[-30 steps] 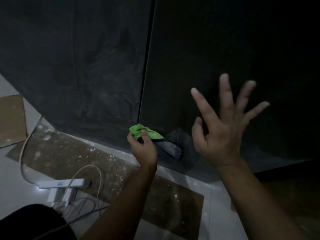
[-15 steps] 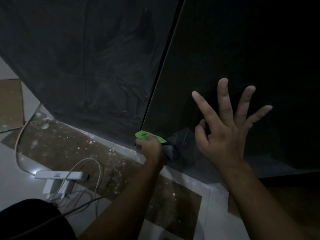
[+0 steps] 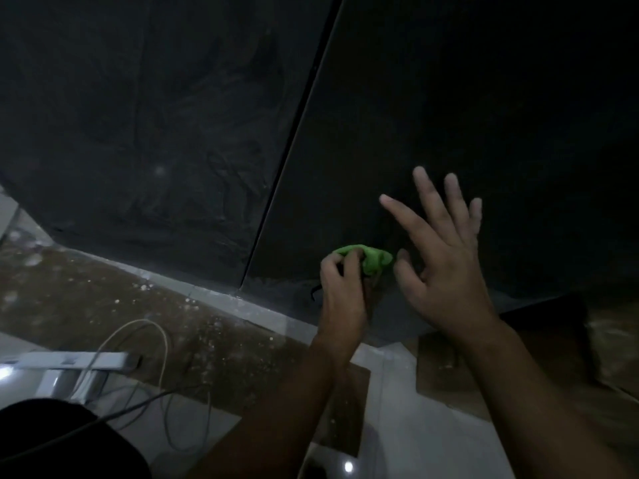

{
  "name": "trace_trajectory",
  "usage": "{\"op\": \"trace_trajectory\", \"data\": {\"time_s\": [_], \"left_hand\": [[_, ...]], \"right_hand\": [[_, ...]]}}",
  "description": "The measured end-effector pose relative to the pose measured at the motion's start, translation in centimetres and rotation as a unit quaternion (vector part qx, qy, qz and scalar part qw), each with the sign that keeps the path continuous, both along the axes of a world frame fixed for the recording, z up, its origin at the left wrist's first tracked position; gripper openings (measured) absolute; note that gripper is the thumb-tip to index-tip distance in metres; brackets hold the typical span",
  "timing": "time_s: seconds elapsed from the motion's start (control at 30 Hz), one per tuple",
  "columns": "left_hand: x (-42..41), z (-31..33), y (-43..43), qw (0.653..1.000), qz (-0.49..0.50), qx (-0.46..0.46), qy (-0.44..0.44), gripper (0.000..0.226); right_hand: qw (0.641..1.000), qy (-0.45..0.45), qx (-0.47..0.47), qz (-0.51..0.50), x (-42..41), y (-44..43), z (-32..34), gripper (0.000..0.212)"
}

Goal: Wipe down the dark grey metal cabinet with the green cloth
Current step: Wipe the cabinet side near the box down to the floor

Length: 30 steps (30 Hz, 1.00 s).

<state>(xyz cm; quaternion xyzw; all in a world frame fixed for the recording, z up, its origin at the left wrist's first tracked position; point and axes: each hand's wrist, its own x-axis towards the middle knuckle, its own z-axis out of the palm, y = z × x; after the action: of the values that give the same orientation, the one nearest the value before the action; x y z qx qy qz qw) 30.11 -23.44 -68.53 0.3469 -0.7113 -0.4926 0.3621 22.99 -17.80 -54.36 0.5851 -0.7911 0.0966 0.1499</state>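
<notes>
Left hand (image 3: 340, 288) is clenched round the green cloth (image 3: 371, 259), bunched into a wad so the fingers can push it flat against metal instead of letting it flap. The cloth sits low on the cabinet (image 3: 449, 115), on the right-hand panel just right of the vertical seam (image 3: 287, 167), near the bottom edge where panel meets floor (image 3: 224, 340). Prob. placed there because the base collects the most dust; pale specks litter the tiles right below it.

Right hand (image 3: 441, 257) is released, fingers spread wide, holding nothing. It hovers just right of the cloth, close to the panel; looks like a brace for balance while crouched low, tho the light is too poor to say if the fingertips actually touch the metal.

Left-hand panel shows cloudy smears & streaks; whether dust or dried wipe marks can't be told in this gloom. Right panel reads darker, more even.

On the floor, near left: a white power strip (image 3: 74, 361) w/ a looped white cable (image 3: 162, 337), well apart from the wiping spot, so no snag risk for now. A brown board (image 3: 518, 347) lies on the tiles at the right, beside the cabinet base.

Judging by position, the job is on the bottom strip of the right panel.
</notes>
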Motion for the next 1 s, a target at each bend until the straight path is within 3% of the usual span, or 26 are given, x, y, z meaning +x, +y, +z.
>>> {"op": "trace_trajectory", "data": {"time_s": [0.03,0.1,0.2,0.3,0.43,0.53,0.67,0.8,1.0], "left_hand": [[0.1,0.2,-0.2,1.000,0.000,0.019,0.018,0.026],[0.4,0.2,-0.7,0.999,0.033,-0.033,0.018,0.040],[1.2,1.5,-2.1,0.992,0.104,0.030,0.058,0.043],[2.3,1.9,-3.4,0.988,0.129,0.033,0.080,0.038],[2.0,1.0,-3.1,0.988,0.140,0.003,0.071,0.041],[0.5,0.7,-2.2,0.980,0.190,-0.006,0.066,0.045],[-1.3,0.0,-0.7,0.975,0.214,-0.013,0.057,0.043],[-3.3,-1.3,3.2,0.989,0.139,-0.040,0.020,0.039],[-9.0,-2.3,10.1,0.997,0.043,-0.057,0.010,0.034]], "right_hand": [[0.999,-0.024,-0.006,-0.027,0.1,0.7,0.3,0.074],[0.994,-0.069,-0.034,-0.075,0.3,2.2,0.8,0.075],[0.976,-0.117,-0.111,-0.144,0.2,4.5,1.1,0.073],[0.928,-0.172,-0.219,-0.248,-0.4,7.0,-1.3,0.072],[0.850,-0.249,-0.286,-0.365,-3.0,9.7,-3.9,0.081],[0.809,-0.278,-0.379,-0.354,-5.7,10.4,-3.4,0.080],[0.810,-0.274,-0.415,-0.310,-7.3,11.0,-4.9,0.080],[0.775,-0.292,-0.456,-0.325,-9.0,12.0,-5.3,0.069],[0.761,-0.305,-0.495,-0.289,-10.1,12.2,-6.2,0.056]]}}
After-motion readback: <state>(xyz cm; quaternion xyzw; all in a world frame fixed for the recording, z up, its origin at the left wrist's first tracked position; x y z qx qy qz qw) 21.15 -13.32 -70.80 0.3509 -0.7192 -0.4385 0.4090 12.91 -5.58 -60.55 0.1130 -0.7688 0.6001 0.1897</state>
